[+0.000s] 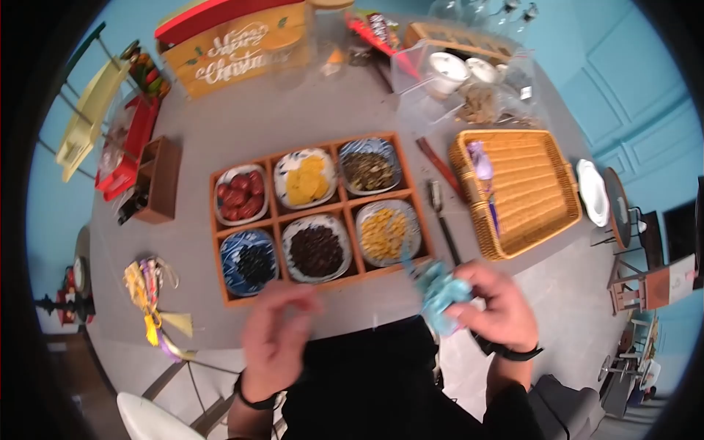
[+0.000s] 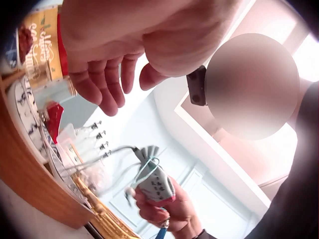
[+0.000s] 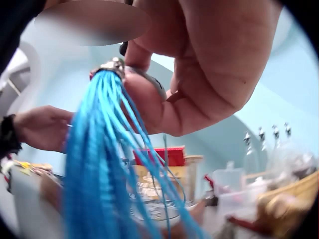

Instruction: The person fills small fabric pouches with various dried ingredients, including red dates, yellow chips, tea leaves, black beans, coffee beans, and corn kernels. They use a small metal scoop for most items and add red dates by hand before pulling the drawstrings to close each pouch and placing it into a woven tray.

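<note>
Pale-blue cloth pouch: in the right hand, above the near table edge, just off the near right corner of the wooden tray. Dark characters show on its side in the left wrist view.
Right hand: pinching the pouch, thumb against curled fingers — grip is on the body, probably so cord and tassel hang free.
Tassel: bright blue strands, loose below the right hand.
Cord: light, round the pouch's gathered neck, likely there to keep the mouth closed.
Left hand: fingers loosely bent, nothing in them; near the tray's front left, apart from the pouch.
Wooden tray: six compartments, one bowl each — dividers presumably keep the contents sorted. Placed centrally, probably for reach by either hand.
Yellow bits: front right bowl, the contents nearest the pouch.
Wicker tray: right of the wooden one; purple pouch at its left side.
Dark-handled utensil: lies between trays, handle toward the person, which would suit a right-hand pickup.
Colourful tasselled bundle: left table edge, well apart from the pouch.
</note>
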The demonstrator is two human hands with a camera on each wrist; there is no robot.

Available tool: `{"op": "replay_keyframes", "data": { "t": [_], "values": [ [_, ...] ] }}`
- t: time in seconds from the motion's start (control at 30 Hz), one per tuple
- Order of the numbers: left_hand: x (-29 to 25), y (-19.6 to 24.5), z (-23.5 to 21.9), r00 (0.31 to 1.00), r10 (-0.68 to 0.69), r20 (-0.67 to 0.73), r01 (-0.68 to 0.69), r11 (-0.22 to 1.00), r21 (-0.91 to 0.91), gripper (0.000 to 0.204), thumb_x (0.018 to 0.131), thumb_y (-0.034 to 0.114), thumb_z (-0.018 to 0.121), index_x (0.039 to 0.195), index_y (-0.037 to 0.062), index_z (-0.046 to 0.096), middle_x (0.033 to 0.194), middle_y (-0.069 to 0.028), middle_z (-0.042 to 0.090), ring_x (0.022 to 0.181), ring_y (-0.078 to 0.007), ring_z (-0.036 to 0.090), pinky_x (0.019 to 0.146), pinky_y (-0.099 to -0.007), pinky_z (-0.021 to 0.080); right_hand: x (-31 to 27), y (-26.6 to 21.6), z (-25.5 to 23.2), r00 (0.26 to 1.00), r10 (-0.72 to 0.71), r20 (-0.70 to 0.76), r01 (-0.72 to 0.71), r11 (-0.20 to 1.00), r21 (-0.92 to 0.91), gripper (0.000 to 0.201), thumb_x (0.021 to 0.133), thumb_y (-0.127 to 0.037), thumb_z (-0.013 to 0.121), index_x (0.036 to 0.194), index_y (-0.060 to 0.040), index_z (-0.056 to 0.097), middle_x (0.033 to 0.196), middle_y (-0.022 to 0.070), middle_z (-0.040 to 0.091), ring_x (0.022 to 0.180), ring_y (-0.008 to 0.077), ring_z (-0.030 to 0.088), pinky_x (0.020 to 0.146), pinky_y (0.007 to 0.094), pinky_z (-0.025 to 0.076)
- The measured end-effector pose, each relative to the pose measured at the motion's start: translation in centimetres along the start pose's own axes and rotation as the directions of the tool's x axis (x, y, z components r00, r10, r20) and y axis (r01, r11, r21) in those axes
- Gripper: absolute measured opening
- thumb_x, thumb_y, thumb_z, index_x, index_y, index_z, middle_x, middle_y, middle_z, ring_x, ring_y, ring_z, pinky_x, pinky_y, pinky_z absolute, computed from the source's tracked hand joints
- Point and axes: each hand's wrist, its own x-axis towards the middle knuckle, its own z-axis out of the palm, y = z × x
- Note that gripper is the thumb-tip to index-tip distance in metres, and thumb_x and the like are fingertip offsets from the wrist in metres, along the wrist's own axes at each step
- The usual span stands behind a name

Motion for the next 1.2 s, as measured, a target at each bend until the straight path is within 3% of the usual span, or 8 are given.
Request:
{"op": "replay_keyframes", "data": {
  "t": [0.17, 0.23, 0.43, 0.53, 0.7, 0.8, 1.0, 1.2],
  "values": [
    [-1.3, -1.4, -0.6, 0.954, -0.215, 0.209, 0.202, 0.976, 0.082, 0.009, 0.089, 0.005, 0.063, 0.096, 0.0005, 0.061, 0.081, -0.0072, 0.062, 0.075, -0.0143, 0.058, 0.070, -0.0281, 0.047, 0.7, 3.4, 8.0, 0.953, 0.184, 0.240, -0.249, 0.929, 0.274, 0.025, 0.085, -0.005, 0.072, 0.106, 0.0008, 0.060, 0.095, 0.0037, 0.059, 0.077, 0.0101, 0.057, 0.066, 0.0258, 0.046],
    [-2.1, -1.5, -1.3, 0.841, -0.474, 0.260, 0.488, 0.873, 0.014, 0.011, 0.090, 0.008, 0.065, 0.094, 0.0005, 0.060, 0.078, -0.0031, 0.060, 0.072, -0.0096, 0.056, 0.068, -0.0255, 0.046, 1.0, 4.5, 9.6, 0.928, 0.224, 0.298, -0.328, 0.872, 0.363, 0.024, 0.087, -0.002, 0.069, 0.107, 0.0030, 0.058, 0.099, 0.0057, 0.058, 0.084, 0.0120, 0.058, 0.073, 0.0264, 0.049],
    [-4.1, -2.6, -2.7, 0.656, -0.643, 0.394, 0.734, 0.666, -0.135, 0.008, 0.089, 0.002, 0.062, 0.096, 0.0009, 0.058, 0.076, 0.0017, 0.057, 0.071, -0.0041, 0.054, 0.064, -0.0209, 0.044, 1.7, 5.8, 10.8, 0.940, -0.065, 0.335, 0.007, 0.985, 0.173, 0.029, 0.086, -0.001, 0.067, 0.113, 0.0004, 0.059, 0.102, 0.0087, 0.057, 0.089, 0.0194, 0.058, 0.071, 0.0288, 0.047],
    [-5.3, -2.3, -2.8, 0.736, -0.601, 0.312, 0.663, 0.733, -0.154, 0.012, 0.086, 0.000, 0.063, 0.097, 0.0011, 0.058, 0.077, 0.0018, 0.058, 0.071, -0.0034, 0.055, 0.062, -0.0209, 0.044, 1.9, 5.1, 11.3, 0.900, -0.120, 0.420, 0.044, 0.982, 0.185, 0.034, 0.084, -0.005, 0.071, 0.117, -0.0012, 0.061, 0.107, 0.0106, 0.055, 0.091, 0.0194, 0.059, 0.072, 0.0298, 0.050],
    [-5.7, -0.7, -3.1, 0.838, -0.540, 0.083, 0.522, 0.836, 0.167, 0.014, 0.084, 0.001, 0.068, 0.095, 0.0013, 0.060, 0.079, -0.0026, 0.060, 0.067, -0.0061, 0.058, 0.060, -0.0233, 0.048, 0.5, 2.4, 12.8, 0.987, -0.103, -0.124, 0.084, 0.985, -0.152, 0.029, 0.080, -0.011, 0.078, 0.101, -0.0017, 0.061, 0.097, 0.0101, 0.059, 0.074, 0.0193, 0.063, 0.062, 0.0296, 0.052],
    [-5.3, -0.9, -1.3, 0.933, -0.359, 0.002, 0.348, 0.906, 0.239, 0.017, 0.079, 0.002, 0.074, 0.091, 0.0025, 0.062, 0.075, -0.0048, 0.062, 0.062, -0.0103, 0.062, 0.056, -0.0236, 0.049, 0.8, 2.3, 13.5, 0.998, -0.046, -0.038, 0.044, 0.998, -0.054, 0.026, 0.080, -0.012, 0.079, 0.087, -0.0003, 0.057, 0.081, 0.0080, 0.058, 0.059, 0.0168, 0.060, 0.053, 0.0283, 0.049],
    [-5.3, -1.6, -1.1, 0.926, -0.349, -0.146, 0.378, 0.844, 0.381, 0.015, 0.078, 0.003, 0.074, 0.085, 0.0028, 0.061, 0.063, -0.0042, 0.061, 0.054, -0.0100, 0.060, 0.051, -0.0236, 0.047, 0.6, 2.5, 12.7, 0.994, 0.082, 0.076, -0.078, 0.996, -0.044, 0.016, 0.081, -0.001, 0.071, 0.079, 0.0003, 0.055, 0.075, 0.0091, 0.056, 0.054, 0.0159, 0.060, 0.050, 0.0283, 0.046],
    [-4.7, -1.8, -0.5, 0.905, -0.401, -0.142, 0.425, 0.862, 0.277, 0.013, 0.080, 0.002, 0.070, 0.080, 0.0016, 0.057, 0.061, -0.0052, 0.061, 0.052, -0.0073, 0.058, 0.047, -0.0232, 0.045, 0.8, 1.9, 13.3, 0.986, -0.034, -0.161, -0.007, 0.969, -0.246, 0.016, 0.075, 0.002, 0.072, 0.081, -0.0032, 0.058, 0.087, 0.0108, 0.059, 0.063, 0.0214, 0.060, 0.054, 0.0312, 0.048]
  ]
}}
